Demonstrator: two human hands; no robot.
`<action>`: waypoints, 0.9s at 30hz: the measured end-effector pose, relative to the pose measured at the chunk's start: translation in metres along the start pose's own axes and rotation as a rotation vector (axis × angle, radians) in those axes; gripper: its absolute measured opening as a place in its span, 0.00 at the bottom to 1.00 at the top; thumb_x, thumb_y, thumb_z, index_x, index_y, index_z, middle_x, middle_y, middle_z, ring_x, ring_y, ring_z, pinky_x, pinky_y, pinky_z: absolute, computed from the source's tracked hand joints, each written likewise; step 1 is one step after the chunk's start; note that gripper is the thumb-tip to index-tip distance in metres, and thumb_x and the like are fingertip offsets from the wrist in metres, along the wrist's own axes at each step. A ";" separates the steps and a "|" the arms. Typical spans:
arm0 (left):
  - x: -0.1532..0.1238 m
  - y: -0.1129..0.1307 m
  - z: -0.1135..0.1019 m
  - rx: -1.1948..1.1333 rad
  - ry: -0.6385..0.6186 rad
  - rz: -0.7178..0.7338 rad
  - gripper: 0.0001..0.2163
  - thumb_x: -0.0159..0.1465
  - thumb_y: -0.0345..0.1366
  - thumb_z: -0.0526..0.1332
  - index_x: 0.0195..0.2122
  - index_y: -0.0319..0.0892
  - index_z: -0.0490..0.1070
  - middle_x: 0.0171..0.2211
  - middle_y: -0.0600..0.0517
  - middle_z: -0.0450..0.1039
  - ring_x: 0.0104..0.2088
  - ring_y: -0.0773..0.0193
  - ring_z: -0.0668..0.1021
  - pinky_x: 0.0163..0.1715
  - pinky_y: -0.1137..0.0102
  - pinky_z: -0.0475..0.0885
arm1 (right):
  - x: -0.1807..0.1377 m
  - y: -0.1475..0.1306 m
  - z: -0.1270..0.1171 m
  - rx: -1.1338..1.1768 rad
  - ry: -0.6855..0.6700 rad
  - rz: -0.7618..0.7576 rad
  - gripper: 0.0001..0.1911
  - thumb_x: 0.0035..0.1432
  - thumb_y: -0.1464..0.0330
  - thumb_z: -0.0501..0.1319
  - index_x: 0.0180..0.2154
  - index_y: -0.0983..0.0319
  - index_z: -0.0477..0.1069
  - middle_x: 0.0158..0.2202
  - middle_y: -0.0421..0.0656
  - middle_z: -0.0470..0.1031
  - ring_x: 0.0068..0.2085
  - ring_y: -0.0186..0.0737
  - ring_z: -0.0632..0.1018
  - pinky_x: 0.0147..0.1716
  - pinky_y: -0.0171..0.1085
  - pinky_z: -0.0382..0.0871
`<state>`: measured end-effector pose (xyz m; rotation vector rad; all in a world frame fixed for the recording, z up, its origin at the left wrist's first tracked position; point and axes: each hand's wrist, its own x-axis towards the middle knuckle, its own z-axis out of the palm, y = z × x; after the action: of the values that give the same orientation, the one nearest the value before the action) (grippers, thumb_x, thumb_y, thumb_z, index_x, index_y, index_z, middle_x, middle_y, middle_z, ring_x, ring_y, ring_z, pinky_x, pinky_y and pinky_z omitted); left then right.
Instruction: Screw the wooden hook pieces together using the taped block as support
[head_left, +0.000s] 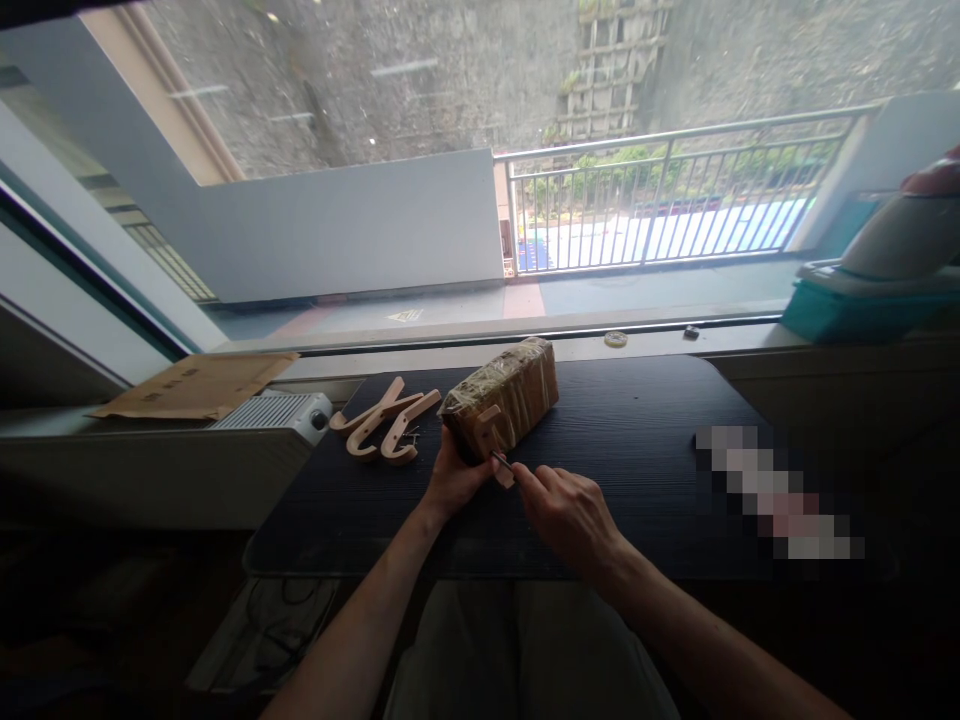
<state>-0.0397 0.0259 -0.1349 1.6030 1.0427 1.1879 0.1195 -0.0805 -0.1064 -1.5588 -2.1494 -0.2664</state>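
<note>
A brown block wrapped in clear film or tape [517, 395] lies at a slant on the dark table. Against its near end stands a curved wooden hook [487, 428]. My left hand [454, 480] grips that end of the block, its thumb by the lower part of the hook. In my right hand [566, 505], closed fingers hold a thin screwdriver [504, 462], its shaft pointing at the hook; most of its handle is hidden. Several loose wooden hooks [382, 425] with drilled holes rest to the left, small screws [411, 440] beside them.
The dark tabletop [622, 420] ends at a window sill, where a roll of tape [616, 339] and a small dark object [691, 332] lie. A brown paper envelope [199, 385] and a white radiator [277, 412] are at left, a teal box [847, 300] at right. A blurred-out patch covers something on the table's right.
</note>
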 end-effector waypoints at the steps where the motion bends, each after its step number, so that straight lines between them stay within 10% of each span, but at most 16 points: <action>1: 0.000 -0.002 -0.001 0.010 -0.002 0.008 0.31 0.44 0.36 0.71 0.46 0.43 0.56 0.33 0.55 0.74 0.33 0.61 0.79 0.37 0.64 0.75 | 0.000 0.000 0.001 0.038 -0.005 0.022 0.17 0.63 0.73 0.48 0.48 0.62 0.71 0.27 0.43 0.73 0.28 0.35 0.72 0.27 0.33 0.57; 10: 0.000 -0.009 -0.003 0.031 0.000 0.019 0.32 0.43 0.36 0.71 0.48 0.44 0.58 0.38 0.51 0.73 0.39 0.58 0.77 0.40 0.62 0.74 | 0.008 0.003 0.013 0.998 -0.072 0.690 0.18 0.57 0.60 0.53 0.38 0.65 0.76 0.25 0.41 0.75 0.27 0.36 0.74 0.25 0.32 0.63; 19: 0.001 -0.008 -0.003 0.114 0.056 -0.010 0.30 0.43 0.39 0.71 0.45 0.44 0.58 0.38 0.52 0.72 0.39 0.58 0.77 0.41 0.61 0.72 | 0.008 -0.003 -0.018 0.359 -0.124 0.350 0.21 0.55 0.68 0.57 0.52 0.59 0.65 0.35 0.43 0.77 0.33 0.39 0.76 0.31 0.34 0.63; 27: 0.002 -0.011 -0.004 0.193 0.096 -0.009 0.30 0.43 0.39 0.71 0.45 0.43 0.59 0.36 0.52 0.72 0.38 0.57 0.77 0.41 0.60 0.72 | 0.013 0.005 -0.007 0.004 -0.152 0.033 0.13 0.60 0.76 0.51 0.42 0.60 0.70 0.30 0.43 0.74 0.30 0.36 0.74 0.27 0.32 0.58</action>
<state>-0.0448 0.0312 -0.1442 1.7001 1.2570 1.1979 0.1225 -0.0709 -0.0945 -1.6582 -2.2346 -0.1363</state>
